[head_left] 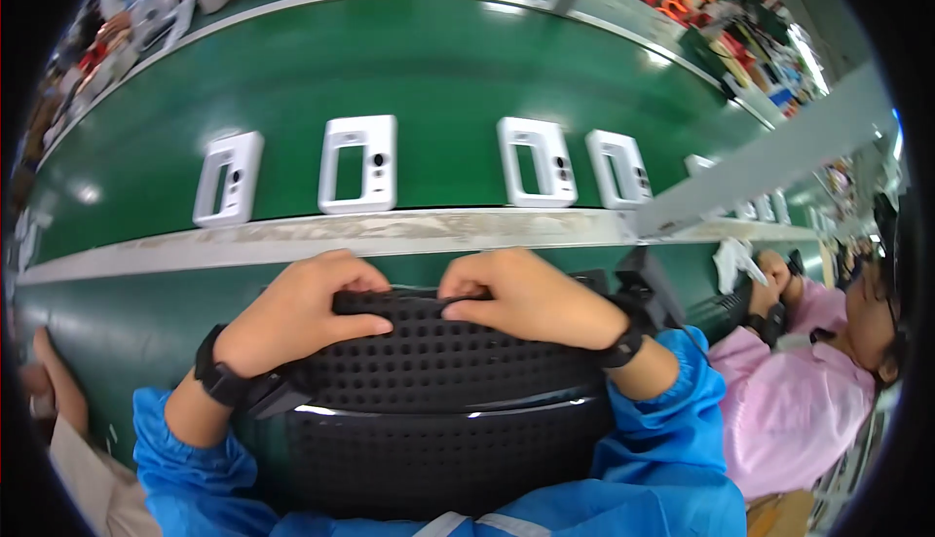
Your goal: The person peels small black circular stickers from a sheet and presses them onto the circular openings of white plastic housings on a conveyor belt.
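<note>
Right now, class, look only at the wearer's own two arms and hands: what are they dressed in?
Both hands are bare, with no gloves. The left hand and the right hand each have a black band at the wrist, like a watch strap: the left band and the right band. Both forearms wear bright blue sleeves, gathered at the cuffs. No rings or markings show on the fingers.
</note>
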